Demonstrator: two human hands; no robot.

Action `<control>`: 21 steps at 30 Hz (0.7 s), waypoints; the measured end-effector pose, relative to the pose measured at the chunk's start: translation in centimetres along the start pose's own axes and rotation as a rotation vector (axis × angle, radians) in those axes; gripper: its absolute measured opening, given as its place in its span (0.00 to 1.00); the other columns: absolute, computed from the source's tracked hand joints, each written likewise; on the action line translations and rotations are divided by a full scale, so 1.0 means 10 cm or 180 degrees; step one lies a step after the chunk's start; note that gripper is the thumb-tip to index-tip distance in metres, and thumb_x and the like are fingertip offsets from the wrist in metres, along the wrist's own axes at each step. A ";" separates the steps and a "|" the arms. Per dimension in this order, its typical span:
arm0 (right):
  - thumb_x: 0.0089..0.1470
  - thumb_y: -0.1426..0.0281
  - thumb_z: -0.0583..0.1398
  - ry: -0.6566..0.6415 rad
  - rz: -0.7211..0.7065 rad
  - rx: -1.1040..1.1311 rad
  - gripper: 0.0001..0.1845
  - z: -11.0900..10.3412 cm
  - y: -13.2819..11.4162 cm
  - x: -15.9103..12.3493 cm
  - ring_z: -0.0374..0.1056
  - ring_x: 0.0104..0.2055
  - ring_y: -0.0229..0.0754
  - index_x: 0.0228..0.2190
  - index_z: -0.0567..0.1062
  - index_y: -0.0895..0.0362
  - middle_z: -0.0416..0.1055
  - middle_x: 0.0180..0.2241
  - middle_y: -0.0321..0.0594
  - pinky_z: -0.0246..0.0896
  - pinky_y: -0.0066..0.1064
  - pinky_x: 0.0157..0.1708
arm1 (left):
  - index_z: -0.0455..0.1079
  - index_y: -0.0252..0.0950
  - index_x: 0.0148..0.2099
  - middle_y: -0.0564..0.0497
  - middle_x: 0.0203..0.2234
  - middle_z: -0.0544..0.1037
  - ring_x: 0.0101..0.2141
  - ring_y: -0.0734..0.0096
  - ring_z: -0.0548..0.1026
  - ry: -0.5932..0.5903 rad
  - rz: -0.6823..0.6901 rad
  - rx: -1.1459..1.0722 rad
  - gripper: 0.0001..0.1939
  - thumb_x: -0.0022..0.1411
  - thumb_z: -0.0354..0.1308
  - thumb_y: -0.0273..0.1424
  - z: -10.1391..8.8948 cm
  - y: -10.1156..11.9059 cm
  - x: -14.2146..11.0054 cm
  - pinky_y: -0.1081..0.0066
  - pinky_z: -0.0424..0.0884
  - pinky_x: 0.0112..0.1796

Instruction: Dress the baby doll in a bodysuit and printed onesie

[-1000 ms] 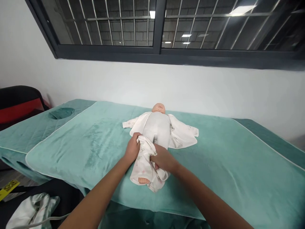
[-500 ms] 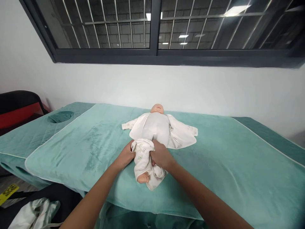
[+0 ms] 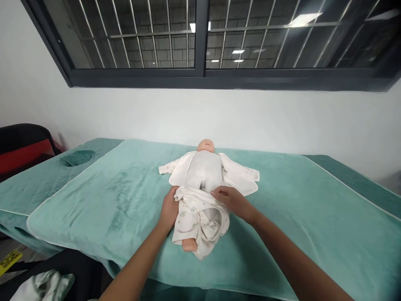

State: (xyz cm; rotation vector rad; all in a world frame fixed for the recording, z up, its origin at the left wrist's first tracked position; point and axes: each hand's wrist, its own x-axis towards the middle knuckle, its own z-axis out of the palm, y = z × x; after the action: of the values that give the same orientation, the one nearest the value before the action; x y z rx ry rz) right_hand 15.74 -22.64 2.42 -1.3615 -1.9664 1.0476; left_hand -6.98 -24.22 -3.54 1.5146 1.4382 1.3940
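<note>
Doll (image 3: 206,167) on its back on the bed (image 3: 313,200), approx. mid, head twd the wall (image 3: 140,113), feet twd the person. White top (image 3: 239,173) spread open around/under its pale grey torso, sleeves out to both sides; can't tell if the arms are in them. Pants (image 3: 188,213), white w/ small prints, bunched over the lower legs, waistband below the crotch. One bare foot (image 3: 189,245) pokes out of the pants leg on the L; other foot hidden in the folds. On the R the cloth gapes in a rounded opening, pale grey/white inside, can't tell if leg or fabric.

L hand (image 3: 169,207) grasping the waistband at its L end, fingers curled round the cloth. R hand (image 3: 231,200) pinching the waistband's upper R edge btwn thumb & fingers, just beside the doll's hip.

Bed has a green cover w/ white piping, plus a round hole (image 3: 77,158) at far L. Black/red chair (image 3: 25,154) beyond that end. Crumpled cloth (image 3: 46,286) & yellow tag (image 3: 10,262), btm L. Dark-framed window (image 3: 200,78) w/ metal bars above.
</note>
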 end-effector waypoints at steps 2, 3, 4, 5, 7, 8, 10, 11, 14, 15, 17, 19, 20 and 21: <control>0.53 0.56 0.56 -0.0114 0.0109 0.0051 0.18 -0.09 0.09 -0.01 0.56 0.25 0.34 0.23 0.69 0.57 0.61 0.21 0.30 0.48 0.27 0.25 | 0.67 0.36 0.39 0.50 0.35 0.76 0.36 0.65 0.72 -0.0077 0.0066 -0.0010 0.09 0.54 0.52 0.28 0.00 0.00 -0.02 0.68 0.67 0.39; 0.53 0.56 0.57 -0.0231 0.0116 0.0112 0.18 -0.12 0.12 -0.02 0.54 0.25 0.33 0.23 0.68 0.57 0.59 0.21 0.30 0.46 0.26 0.24 | 0.67 0.36 0.40 0.51 0.35 0.76 0.36 0.66 0.72 -0.0117 0.0049 -0.0024 0.10 0.53 0.52 0.28 0.00 0.01 -0.03 0.68 0.67 0.39; 0.51 0.57 0.58 -0.0385 0.0100 0.0173 0.17 -0.15 0.15 -0.03 0.52 0.24 0.33 0.23 0.67 0.57 0.58 0.21 0.29 0.45 0.26 0.24 | 0.67 0.36 0.40 0.51 0.34 0.76 0.35 0.66 0.72 -0.0154 0.0014 -0.0052 0.10 0.53 0.53 0.27 0.00 0.02 -0.04 0.69 0.67 0.38; 0.50 0.58 0.59 -0.0556 0.0072 0.0198 0.16 -0.17 0.18 -0.03 0.51 0.24 0.33 0.23 0.66 0.57 0.57 0.21 0.28 0.44 0.26 0.24 | 0.67 0.37 0.40 0.52 0.34 0.76 0.35 0.66 0.72 -0.0182 -0.0025 -0.0089 0.11 0.53 0.52 0.27 0.00 0.03 -0.04 0.69 0.67 0.38; 0.47 0.63 0.60 -0.0773 -0.0035 0.0057 0.14 -0.20 0.22 -0.02 0.49 0.24 0.32 0.21 0.62 0.56 0.54 0.21 0.28 0.43 0.26 0.24 | 0.67 0.37 0.40 0.53 0.33 0.76 0.34 0.67 0.72 -0.0196 -0.0100 -0.0137 0.11 0.52 0.52 0.27 0.00 0.04 -0.04 0.70 0.67 0.37; 0.46 0.65 0.60 -0.0723 -0.0081 -0.0095 0.13 -0.21 0.25 0.00 0.49 0.24 0.32 0.20 0.60 0.56 0.53 0.21 0.28 0.42 0.26 0.24 | 0.67 0.37 0.39 0.53 0.32 0.76 0.34 0.67 0.72 -0.0174 -0.0132 -0.0131 0.10 0.52 0.52 0.27 0.00 0.05 -0.04 0.70 0.67 0.37; 0.45 0.69 0.58 -0.0205 -0.0152 -0.0466 0.13 -0.22 0.30 0.06 0.48 0.25 0.33 0.19 0.57 0.55 0.51 0.20 0.28 0.41 0.27 0.24 | 0.67 0.38 0.38 0.53 0.30 0.76 0.34 0.66 0.72 -0.0092 -0.0172 -0.0075 0.10 0.51 0.52 0.27 0.00 0.06 -0.04 0.69 0.67 0.37; 0.45 0.71 0.56 0.0199 -0.0224 -0.0665 0.12 -0.21 0.32 0.09 0.48 0.25 0.34 0.19 0.55 0.55 0.50 0.20 0.29 0.41 0.28 0.24 | 0.67 0.38 0.38 0.54 0.30 0.75 0.34 0.66 0.72 -0.0063 -0.0194 -0.0045 0.10 0.50 0.52 0.27 0.01 0.07 -0.04 0.69 0.67 0.37; 0.44 0.76 0.53 0.1311 -0.0490 -0.1232 0.11 -0.14 0.35 0.17 0.50 0.27 0.36 0.21 0.52 0.54 0.53 0.24 0.32 0.43 0.29 0.26 | 0.67 0.38 0.39 0.54 0.31 0.76 0.35 0.66 0.72 -0.0070 -0.0239 -0.0022 0.13 0.49 0.51 0.25 0.03 0.07 -0.04 0.69 0.67 0.37; 0.43 0.77 0.52 0.1525 -0.0569 -0.1364 0.11 -0.09 0.35 0.18 0.50 0.28 0.37 0.22 0.53 0.54 0.55 0.27 0.33 0.44 0.30 0.27 | 0.67 0.38 0.40 0.53 0.32 0.76 0.35 0.66 0.72 -0.0106 -0.0249 -0.0037 0.14 0.49 0.51 0.25 0.04 0.06 -0.04 0.68 0.67 0.38; 0.42 0.79 0.51 0.1653 -0.0696 -0.1458 0.10 0.00 0.31 0.17 0.53 0.30 0.39 0.25 0.56 0.54 0.57 0.31 0.36 0.47 0.30 0.29 | 0.67 0.38 0.42 0.52 0.36 0.76 0.37 0.66 0.72 -0.0171 -0.0278 -0.0117 0.16 0.49 0.51 0.24 0.03 0.04 -0.04 0.68 0.67 0.40; 0.41 0.81 0.51 0.1489 -0.0907 -0.1319 0.12 0.09 0.26 0.13 0.57 0.34 0.40 0.28 0.59 0.54 0.59 0.34 0.37 0.51 0.30 0.33 | 0.68 0.38 0.45 0.51 0.39 0.76 0.39 0.65 0.73 -0.0279 -0.0317 -0.0351 0.19 0.49 0.52 0.24 -0.02 0.02 -0.05 0.67 0.67 0.42; 0.42 0.82 0.51 0.1350 -0.1023 -0.1176 0.13 0.11 0.24 0.09 0.58 0.36 0.40 0.30 0.60 0.54 0.60 0.35 0.38 0.53 0.31 0.35 | 0.68 0.38 0.47 0.51 0.41 0.76 0.40 0.64 0.73 -0.0367 -0.0324 -0.0543 0.20 0.50 0.52 0.24 -0.05 0.01 -0.04 0.67 0.67 0.43; 0.44 0.82 0.51 0.1198 -0.1118 -0.0999 0.13 0.12 0.22 0.06 0.59 0.36 0.40 0.32 0.61 0.54 0.61 0.35 0.37 0.54 0.31 0.37 | 0.68 0.38 0.47 0.50 0.42 0.76 0.41 0.64 0.73 -0.0462 -0.0325 -0.0773 0.20 0.50 0.53 0.25 -0.08 0.00 -0.04 0.66 0.67 0.44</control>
State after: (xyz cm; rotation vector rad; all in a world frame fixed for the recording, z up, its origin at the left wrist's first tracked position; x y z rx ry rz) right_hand 15.75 -22.06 -0.06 -1.1960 -2.0286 0.3043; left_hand -7.71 -24.78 -3.42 1.3399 1.1942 1.3163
